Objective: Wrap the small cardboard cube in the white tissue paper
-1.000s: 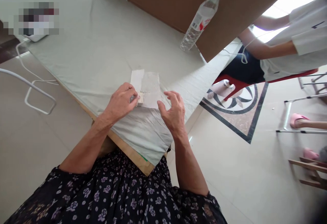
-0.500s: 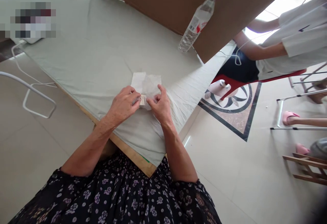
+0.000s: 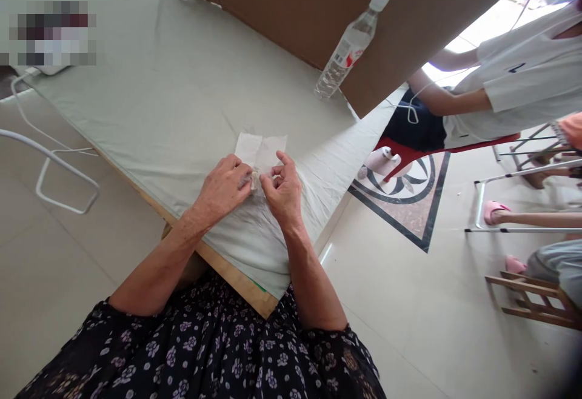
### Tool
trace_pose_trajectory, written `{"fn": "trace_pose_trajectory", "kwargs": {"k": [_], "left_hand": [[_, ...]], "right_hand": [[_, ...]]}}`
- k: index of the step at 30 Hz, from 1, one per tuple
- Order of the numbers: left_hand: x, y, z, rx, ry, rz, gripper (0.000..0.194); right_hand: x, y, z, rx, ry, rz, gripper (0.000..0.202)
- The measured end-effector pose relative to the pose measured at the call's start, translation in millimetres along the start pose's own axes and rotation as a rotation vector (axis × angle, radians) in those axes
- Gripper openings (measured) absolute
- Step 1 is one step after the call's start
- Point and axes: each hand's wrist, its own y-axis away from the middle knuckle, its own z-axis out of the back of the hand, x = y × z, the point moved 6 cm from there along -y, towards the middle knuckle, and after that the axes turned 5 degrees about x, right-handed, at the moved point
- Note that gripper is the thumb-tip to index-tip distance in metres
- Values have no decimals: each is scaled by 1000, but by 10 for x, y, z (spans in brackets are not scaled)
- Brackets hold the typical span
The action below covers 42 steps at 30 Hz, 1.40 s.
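Near the table's front corner, my left hand (image 3: 226, 185) has its fingers closed on a small pale piece (image 3: 255, 181), too small to identify. My right hand (image 3: 282, 190) meets the other side of this piece with thumb and fingertips pinched, its index finger raised. A thin white paper sheet (image 3: 249, 145) with a crease lies flat on the cloth just beyond both hands. Part of the paper is hidden by my fingers.
A clear plastic bottle (image 3: 350, 50) stands beside a large brown cardboard box (image 3: 291, 14) on the cloth-covered table (image 3: 182, 83). At the right, a person in a white shirt (image 3: 522, 77) sits on a red chair. White cables hang at the left.
The pale piece now shows narrower between my fingertips, and the paper beyond looks flatter. The view has shifted slightly, so the bottle and the person appear further left.
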Motion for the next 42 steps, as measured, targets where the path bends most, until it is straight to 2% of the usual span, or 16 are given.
{"fn": "trace_pose_trajectory", "kwargs": {"k": [2, 8, 12, 18, 26, 31, 38, 40, 42], "left_hand": [[10, 3, -7, -14, 1, -3, 18], [22, 20, -18, -46, 16, 9, 21], [5, 17, -9, -26, 12, 5, 27], [-54, -26, -8, 4, -45, -71, 35], [-56, -84, -44, 48, -28, -54, 44], [17, -88, -92, 35, 72, -22, 55], [87, -16, -108, -37, 270, -32, 58], [134, 27, -70, -97, 367, 18, 61], [206, 71, -29, -180, 435, 130, 52]], "right_hand": [[-27, 17, 10, 10, 27, -20, 63], [-110, -10, 103, -73, 200, -98, 75], [-134, -86, 27, 7, 139, -129, 72], [14, -36, 5, -95, 170, -16, 69], [65, -41, -71, -83, -46, -31, 65], [173, 8, -162, 37, -9, -4, 66], [326, -38, -77, 381, 164, 183, 56], [358, -75, -74, 465, 244, 222, 61], [385, -100, -82, 521, 288, 245, 66]]}}
